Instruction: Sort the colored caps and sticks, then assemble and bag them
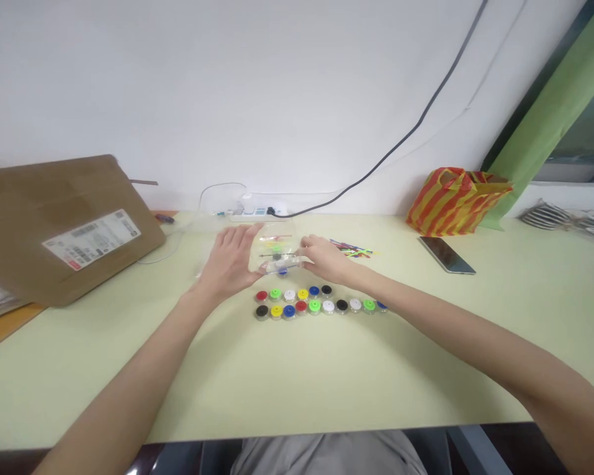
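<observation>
My left hand (229, 258) curves around the left side of a clear plastic container (279, 265), thumb at its lower edge. On its right side my right hand (325, 258) has its fingers pinched together at the rim. Small coloured pieces, yellow, green, dark and blue, show in or through the clear plastic; which of these lie inside I cannot tell. Just in front of my hands, two rows of small round pots with coloured caps (315, 306) stand on the table. Behind my right hand lies a loose pile of thin coloured sticks (354, 249).
At the left a large cardboard parcel (74, 231) leans over the pale table (257, 382). A power strip (255, 213) with a black cable sits by the wall. To the right are a phone (446, 254), a striped bag (455, 201) and a wire bundle (547, 216).
</observation>
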The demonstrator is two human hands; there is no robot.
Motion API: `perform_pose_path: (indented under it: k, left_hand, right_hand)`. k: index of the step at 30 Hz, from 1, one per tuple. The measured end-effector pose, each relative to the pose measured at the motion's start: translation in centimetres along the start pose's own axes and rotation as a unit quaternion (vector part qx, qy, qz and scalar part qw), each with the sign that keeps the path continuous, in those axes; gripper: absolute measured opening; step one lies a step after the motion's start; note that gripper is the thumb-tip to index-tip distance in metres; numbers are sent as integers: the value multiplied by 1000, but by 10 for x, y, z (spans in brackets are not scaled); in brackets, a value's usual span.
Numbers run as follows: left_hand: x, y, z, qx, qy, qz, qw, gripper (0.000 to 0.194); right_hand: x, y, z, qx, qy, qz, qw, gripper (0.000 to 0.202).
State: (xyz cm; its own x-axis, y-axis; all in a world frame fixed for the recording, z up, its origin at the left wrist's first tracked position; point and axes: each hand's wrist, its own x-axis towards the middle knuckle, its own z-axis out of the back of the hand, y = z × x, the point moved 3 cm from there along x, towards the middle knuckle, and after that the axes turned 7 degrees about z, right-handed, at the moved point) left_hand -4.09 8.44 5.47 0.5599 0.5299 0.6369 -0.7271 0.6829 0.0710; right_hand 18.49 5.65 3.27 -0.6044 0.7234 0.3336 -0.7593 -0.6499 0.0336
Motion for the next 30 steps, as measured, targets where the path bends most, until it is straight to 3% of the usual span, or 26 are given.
perform_pose_path:
  k: [4,7,12,16,19,24,30]
  left_hand:
    - [-1,-1,1,-15,-1,-8,1000,77]
    - [-2,0,2,-25,0,7,1000,77]
    - [-3,-1,0,-67,-11,34,997,72]
    - [-5,-5,-3,-118,-16,54,991,72]
    - [-5,-6,-8,-145,-3,83,986,75]
    - [-6,-7,-14,-197,17,118,973,78]
    - [-8,-14,-14,-253,25,121,959,80]
  right_hand:
    - [21,1,-17,18,7,21,1000,10]
    - [22,-5,-8,53,-5,18,998,9]
    - [20,-33,45,144,-43,-39,988,8]
    - [14,-48,90,281,-190,-90,936,10]
    - [6,-36,118,297,-270,-68,913,10]
    - [1,10,139,167,-248,8,954,15]
    - [13,43,118,128,-132,18,983,19]
